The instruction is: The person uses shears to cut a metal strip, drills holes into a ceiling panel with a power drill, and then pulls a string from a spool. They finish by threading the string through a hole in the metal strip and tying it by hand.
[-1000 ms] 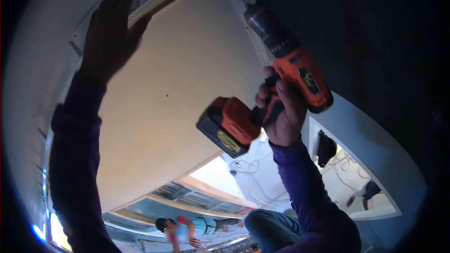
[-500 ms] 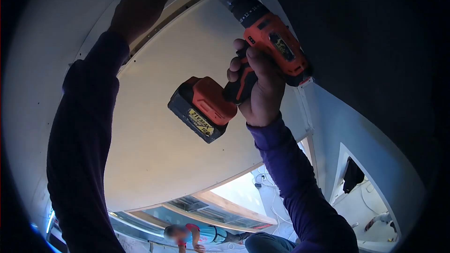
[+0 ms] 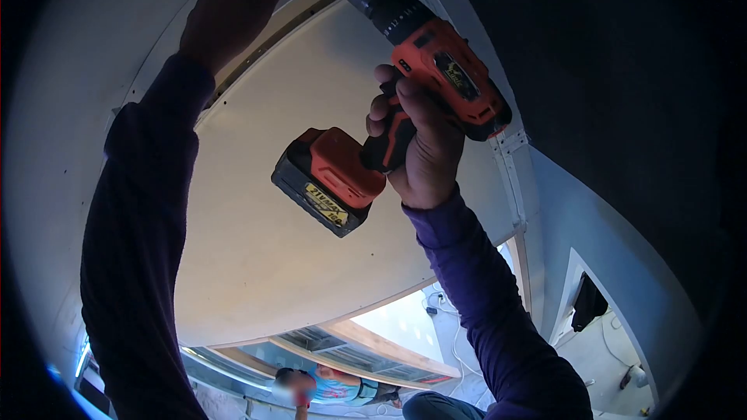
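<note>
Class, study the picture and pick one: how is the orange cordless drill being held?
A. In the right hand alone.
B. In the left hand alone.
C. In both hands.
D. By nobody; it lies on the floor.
A: only the right hand wraps the grip of the drill, while the left hand is raised open by the edge of the ceiling panel, apart from the tool.

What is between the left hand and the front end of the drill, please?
Head view: only bare ceiling board, crossed by a dark seam, lies between the left hand and the drill.
</note>
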